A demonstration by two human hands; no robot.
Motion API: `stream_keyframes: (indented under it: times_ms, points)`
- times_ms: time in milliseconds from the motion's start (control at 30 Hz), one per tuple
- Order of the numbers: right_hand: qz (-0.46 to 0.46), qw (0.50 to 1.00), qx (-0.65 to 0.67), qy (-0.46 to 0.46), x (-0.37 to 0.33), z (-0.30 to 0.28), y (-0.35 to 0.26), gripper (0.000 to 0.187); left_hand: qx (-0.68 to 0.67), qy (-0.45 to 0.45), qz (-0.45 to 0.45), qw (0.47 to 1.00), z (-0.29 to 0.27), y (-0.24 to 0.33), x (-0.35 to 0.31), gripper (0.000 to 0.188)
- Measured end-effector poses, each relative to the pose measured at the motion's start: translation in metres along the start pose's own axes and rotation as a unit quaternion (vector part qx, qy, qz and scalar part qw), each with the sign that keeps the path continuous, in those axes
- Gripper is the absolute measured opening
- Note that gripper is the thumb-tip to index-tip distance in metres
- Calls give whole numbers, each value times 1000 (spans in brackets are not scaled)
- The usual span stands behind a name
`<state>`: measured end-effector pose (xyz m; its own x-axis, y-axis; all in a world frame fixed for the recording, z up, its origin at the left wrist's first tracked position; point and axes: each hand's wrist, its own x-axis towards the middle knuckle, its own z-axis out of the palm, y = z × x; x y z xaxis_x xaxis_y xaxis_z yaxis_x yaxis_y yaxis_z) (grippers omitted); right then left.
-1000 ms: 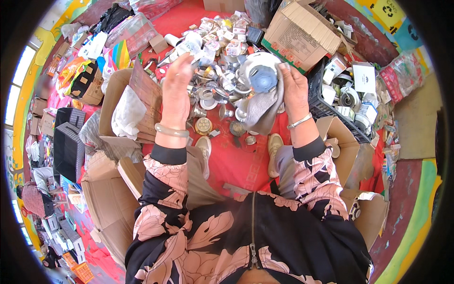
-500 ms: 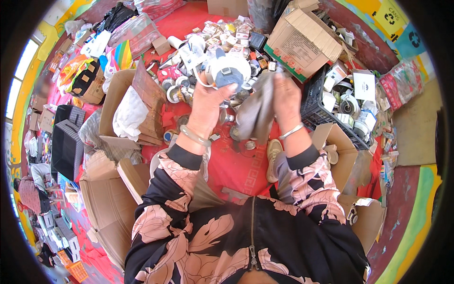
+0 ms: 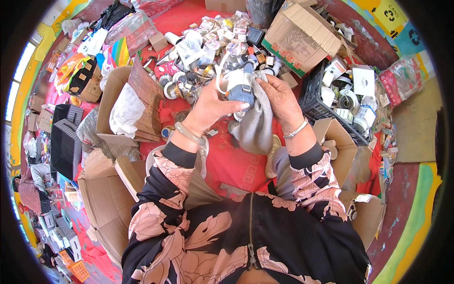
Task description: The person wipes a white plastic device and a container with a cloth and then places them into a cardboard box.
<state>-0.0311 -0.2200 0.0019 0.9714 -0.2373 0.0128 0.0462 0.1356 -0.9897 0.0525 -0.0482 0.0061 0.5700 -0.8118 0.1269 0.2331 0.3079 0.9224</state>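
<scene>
My left hand (image 3: 208, 108) is closed around a white and blue-grey device (image 3: 240, 89) with a white loop handle; its exact kind I cannot make out. The thumb presses on its blue-grey part. Pinched in my right hand (image 3: 283, 102) is a grey cloth (image 3: 255, 132), which touches the right side of the device and hangs down below it. Both hands are held in front of me, above a large pile of small mixed goods (image 3: 227, 35), among them little boxes, lids and round white pieces.
A black crate (image 3: 316, 102) of white fittings stands to the right, behind an open carton (image 3: 347, 158). A big cardboard box (image 3: 302, 40) leans at the far right of the pile. On the left are a carton with white cloth (image 3: 126, 111) and black bins (image 3: 64, 146). Red sheeting (image 3: 227, 165) covers the floor.
The device has turned in my left hand and shifted slightly right and down. My right hand has brought the cloth left against it.
</scene>
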Motion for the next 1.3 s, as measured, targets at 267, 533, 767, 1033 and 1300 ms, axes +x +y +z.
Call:
stream_keyframes:
  times_ms: [267, 533, 767, 1033, 1300]
  points:
    - [-66, 977, -201, -29, 0, -10, -4, 19, 69, -75, -40, 994, -2, 3, 0, 59]
    - [-50, 984, -169, -40, 0, -9, -10, 22, -5, -21, -22, 1000, 3, 6, -5, 58]
    - [1, 958, -285, -21, -1, -14, -13, 22, 13, 39, 26, 999, -5, 1, 0, 51]
    - [-47, 982, -108, 148, 6, -46, -25, 23, 388, 93, 39, 916, -12, -5, 2, 52]
    - [-139, 926, -339, -86, 3, -6, 5, 28, 476, 4, 0, 879, 0, -3, -2, 48]
